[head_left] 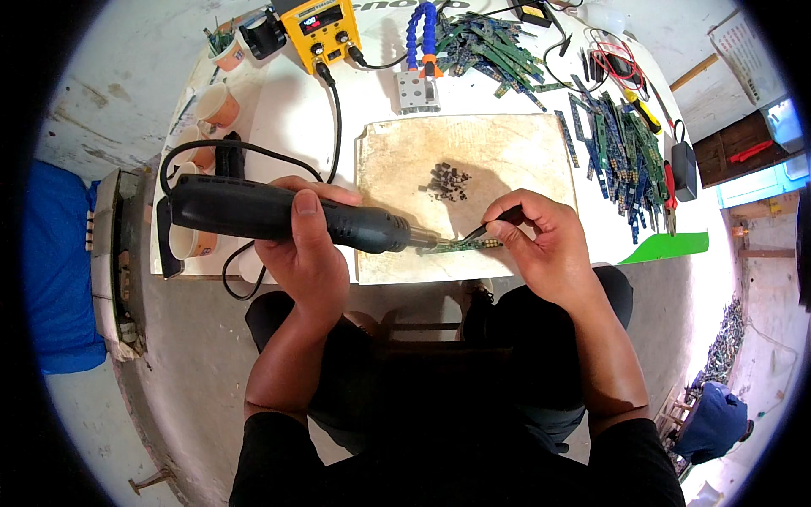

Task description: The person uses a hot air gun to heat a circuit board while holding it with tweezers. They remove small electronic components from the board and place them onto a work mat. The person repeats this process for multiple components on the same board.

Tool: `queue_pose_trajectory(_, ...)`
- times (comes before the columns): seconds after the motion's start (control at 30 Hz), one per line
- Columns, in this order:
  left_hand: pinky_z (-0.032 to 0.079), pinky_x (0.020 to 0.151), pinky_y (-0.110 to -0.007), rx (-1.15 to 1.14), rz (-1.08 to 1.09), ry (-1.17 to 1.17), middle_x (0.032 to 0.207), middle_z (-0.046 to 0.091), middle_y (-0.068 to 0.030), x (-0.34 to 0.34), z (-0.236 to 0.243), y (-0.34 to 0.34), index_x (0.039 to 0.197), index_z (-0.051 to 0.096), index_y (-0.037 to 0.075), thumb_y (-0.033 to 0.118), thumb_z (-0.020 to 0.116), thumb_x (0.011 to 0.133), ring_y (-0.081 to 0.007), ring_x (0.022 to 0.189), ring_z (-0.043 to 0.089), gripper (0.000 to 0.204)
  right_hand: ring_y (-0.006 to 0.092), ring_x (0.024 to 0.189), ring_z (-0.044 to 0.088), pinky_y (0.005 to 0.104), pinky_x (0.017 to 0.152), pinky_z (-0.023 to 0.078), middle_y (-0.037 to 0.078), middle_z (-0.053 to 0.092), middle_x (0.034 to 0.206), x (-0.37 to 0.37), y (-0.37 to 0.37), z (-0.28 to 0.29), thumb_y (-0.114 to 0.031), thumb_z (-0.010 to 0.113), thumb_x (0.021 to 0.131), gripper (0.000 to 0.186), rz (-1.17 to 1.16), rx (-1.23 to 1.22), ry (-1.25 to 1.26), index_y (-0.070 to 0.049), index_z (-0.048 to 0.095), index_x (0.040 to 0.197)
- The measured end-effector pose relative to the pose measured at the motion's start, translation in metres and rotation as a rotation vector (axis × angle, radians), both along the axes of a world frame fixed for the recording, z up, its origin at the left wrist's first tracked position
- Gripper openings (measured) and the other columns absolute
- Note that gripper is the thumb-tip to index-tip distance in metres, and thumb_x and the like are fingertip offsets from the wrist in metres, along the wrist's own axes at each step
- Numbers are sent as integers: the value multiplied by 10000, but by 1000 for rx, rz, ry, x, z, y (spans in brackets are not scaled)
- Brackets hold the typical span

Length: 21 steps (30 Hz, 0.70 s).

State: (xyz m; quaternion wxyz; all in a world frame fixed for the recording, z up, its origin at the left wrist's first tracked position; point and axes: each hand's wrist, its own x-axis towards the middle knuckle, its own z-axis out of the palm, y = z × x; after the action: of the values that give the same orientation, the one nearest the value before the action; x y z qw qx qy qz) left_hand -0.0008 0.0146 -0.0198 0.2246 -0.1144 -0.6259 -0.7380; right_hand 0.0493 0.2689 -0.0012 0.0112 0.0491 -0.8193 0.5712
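Note:
A black hot air gun (287,213) lies across my left hand (308,245), whose fingers and thumb wrap its barrel. Its metal nozzle points right, at a narrow green circuit board strip (463,246) near the front of the stained work board (397,169). My right hand (541,243) pinches dark tweezers (494,223), with their tips at or just above the strip, close to the nozzle. Whether the tips grip a part is too small to tell. Beyond them sits a small heap of black chips (449,182) on the work board.
Piles of circuit board strips lie at the back (490,51) and right (621,152). A yellow hot air station (319,34) stands back left, its black cable (336,127) running to the gun. Paper cups (218,106) line the left edge. A metal block (417,91) with a blue hose stands behind the board.

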Motion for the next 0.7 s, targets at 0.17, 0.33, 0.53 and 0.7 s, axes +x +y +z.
queue_pose_trajectory(0.17, 544, 695, -265, -6, 2, 1, 787, 707, -138, 0, 1, 0, 1087, 529, 38, 263, 532, 1035, -168, 720, 676, 231, 102, 786, 621, 256, 739, 501, 61, 675, 834, 0, 0, 0, 24, 673, 916, 57, 4, 13, 10, 2, 655, 965)
queue_pose_trajectory(0.33, 545, 697, -261, 5, 4, 5, 797, 712, -141, 0, 2, 0, 1088, 534, 34, 267, 538, 1032, -166, 727, 682, 240, 103, 792, 623, 258, 743, 501, 62, 676, 835, 0, 0, 0, 27, 669, 915, 57, 5, 1, 20, -4, 657, 963)
queue_pose_trajectory(0.53, 546, 693, -257, -2, -1, 16, 802, 717, -145, 0, 1, -1, 1091, 536, 35, 264, 542, 1030, -163, 721, 684, 238, 103, 807, 631, 257, 753, 498, 72, 684, 874, 0, -1, 2, 24, 659, 927, 56, -11, 12, 45, 10, 650, 980)
queue_pose_trajectory(0.7, 543, 692, -257, 7, -5, 12, 786, 715, -138, 1, 3, 1, 1090, 533, 38, 265, 541, 1028, -161, 715, 678, 236, 106, 827, 641, 256, 762, 499, 79, 687, 893, -4, -3, -5, 30, 652, 930, 67, -83, -7, 123, 7, 652, 994)
